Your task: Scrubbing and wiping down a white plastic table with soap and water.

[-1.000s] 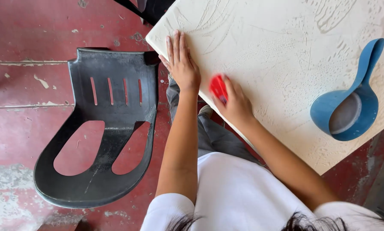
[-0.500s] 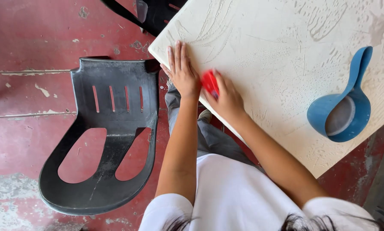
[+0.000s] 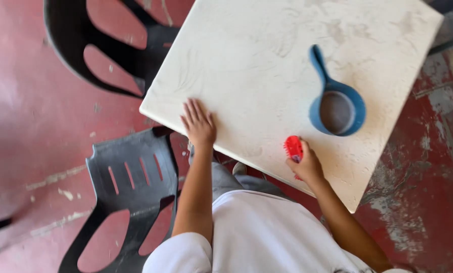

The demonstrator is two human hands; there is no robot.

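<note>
My left hand [image 3: 198, 123] lies flat, fingers spread, on the near left part of a white, smeared square table [image 3: 267, 60]. My right hand [image 3: 305, 166] grips a small red scrub brush [image 3: 293, 148] pressed on the tabletop near the front edge. Just beyond the brush stands a blue dipper [image 3: 336, 103] with a long handle pointing away, murky water inside it.
A black plastic chair [image 3: 130, 192] stands on the red floor to my left, close to the table's corner. A second black chair [image 3: 105, 45] sits farther off at the top left. The floor at the right [image 3: 428, 167] is worn and patchy.
My right hand has slid the red brush to the right along the table's front, away from my left hand and toward the blue dipper. The view has swung, showing the whole table.
</note>
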